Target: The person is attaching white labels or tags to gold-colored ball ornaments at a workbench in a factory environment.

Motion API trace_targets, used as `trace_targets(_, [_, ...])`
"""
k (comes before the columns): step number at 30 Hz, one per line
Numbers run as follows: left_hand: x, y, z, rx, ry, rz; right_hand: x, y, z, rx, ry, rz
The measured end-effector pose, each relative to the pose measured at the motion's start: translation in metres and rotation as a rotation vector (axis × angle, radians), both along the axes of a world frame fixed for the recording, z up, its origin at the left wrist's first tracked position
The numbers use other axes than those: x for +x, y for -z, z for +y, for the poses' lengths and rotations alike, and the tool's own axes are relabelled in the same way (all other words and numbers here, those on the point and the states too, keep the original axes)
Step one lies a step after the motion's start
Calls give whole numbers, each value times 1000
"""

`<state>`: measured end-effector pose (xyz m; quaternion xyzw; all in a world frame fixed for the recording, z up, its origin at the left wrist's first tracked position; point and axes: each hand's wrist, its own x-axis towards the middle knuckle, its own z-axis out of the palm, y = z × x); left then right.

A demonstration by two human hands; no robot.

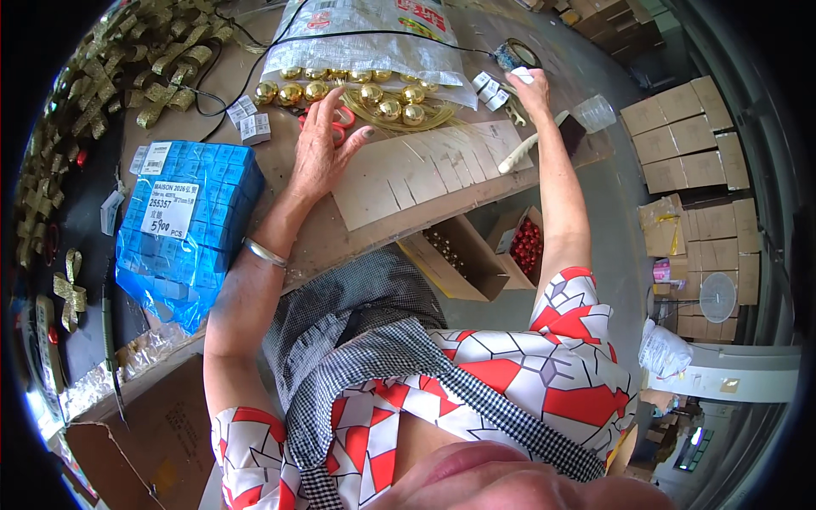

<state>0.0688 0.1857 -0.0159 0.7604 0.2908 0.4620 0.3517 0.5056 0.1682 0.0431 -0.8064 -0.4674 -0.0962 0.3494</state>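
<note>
My left hand [319,144] is open, its fingers stretched out and thumb apart, over the table beside red-handled scissors [344,123]. Whether it touches them I cannot tell. At the far right of the table my right hand [535,95] is closed on a small white thing [522,76], mostly hidden by the fingers. Close by lie small stacks of white printed labels [490,92] and a roll of tape [516,56]. Shiny gold balls [388,110] with gold cords [429,119] spill from a white woven plastic sack [361,47] between my hands.
A notched cardboard sheet [408,174] lies along the near edge. Blue-wrapped small packs [191,225] sit at left, below gold glitter bows [166,64]. Beneath the table edge, open boxes hold red balls [526,248] and small gold pieces [446,249]. Cartons [688,127] stand at right.
</note>
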Motion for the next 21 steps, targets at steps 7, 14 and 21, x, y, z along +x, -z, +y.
trace_targets(7, [-2,0,-1,-31,30,24,7,-2,-35,-495,-17,-169])
trace_targets(14, [2,5,0,0,35,0,0,19,-36,-605,-41,-149])
trace_targets(21, [0,7,1,-8,43,0,0,23,-28,-579,165,-254])
